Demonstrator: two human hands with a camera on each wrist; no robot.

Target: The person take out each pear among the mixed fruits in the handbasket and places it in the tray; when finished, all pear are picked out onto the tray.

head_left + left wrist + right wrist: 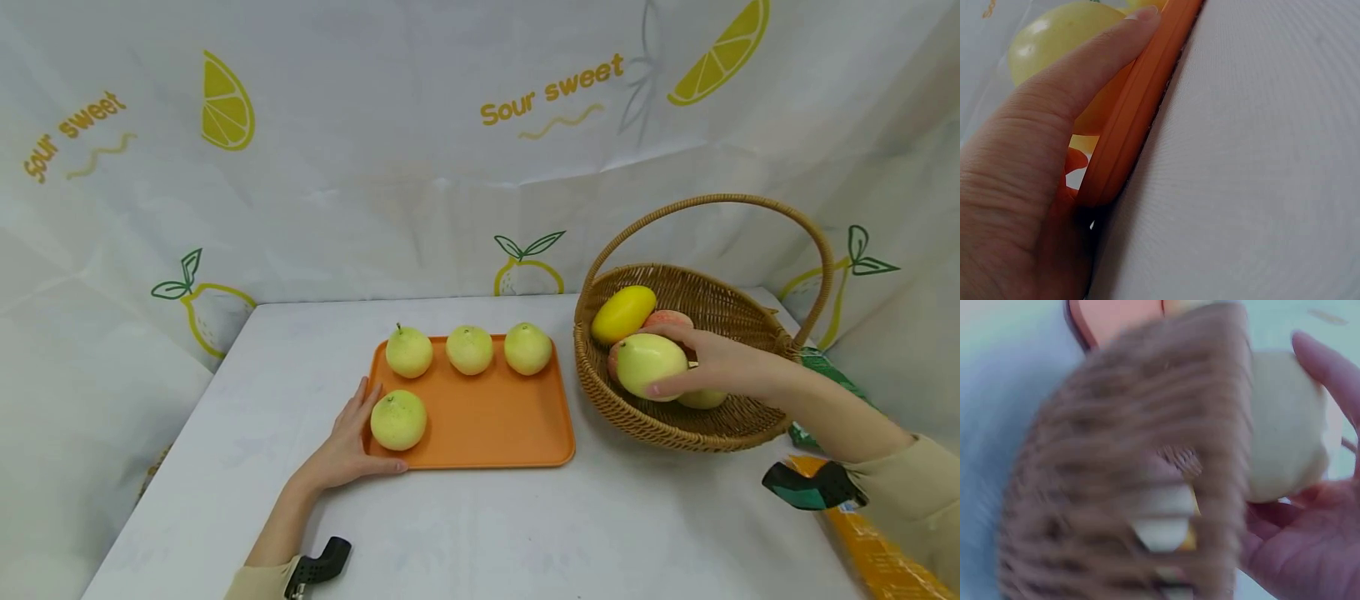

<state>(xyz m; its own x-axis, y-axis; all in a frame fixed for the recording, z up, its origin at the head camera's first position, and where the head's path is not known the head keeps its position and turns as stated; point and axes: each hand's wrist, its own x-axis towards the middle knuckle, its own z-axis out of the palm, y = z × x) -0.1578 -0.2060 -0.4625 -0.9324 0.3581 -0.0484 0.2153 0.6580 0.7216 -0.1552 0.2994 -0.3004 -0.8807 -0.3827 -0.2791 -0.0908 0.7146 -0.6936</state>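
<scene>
In the head view my right hand (pixel 701 362) grips a pale yellow-green pear (pixel 649 367) over the wicker basket (pixel 607 396). The right wrist view shows the held pear (pixel 1288 425) beside the basket's rim, thumb on one side and fingers under it. My left hand (pixel 352 442) rests at the near left corner of an orange tray (pixel 487 417), fingers extended along its left side. Its straight thumb lies on the tray's front rim, seen close in the left wrist view. One pear (pixel 399 420) sits near this hand; three more line the tray's far edge.
Inside the basket lie a smooth yellow fruit (pixel 624 314), a reddish fruit (pixel 670 318) and another pear (pixel 702 398). The tall handle (pixel 712 198) arches over them. A green packet (pixel 828 367) and an orange packet (pixel 873 542) lie at the right. A printed cloth hangs behind the table.
</scene>
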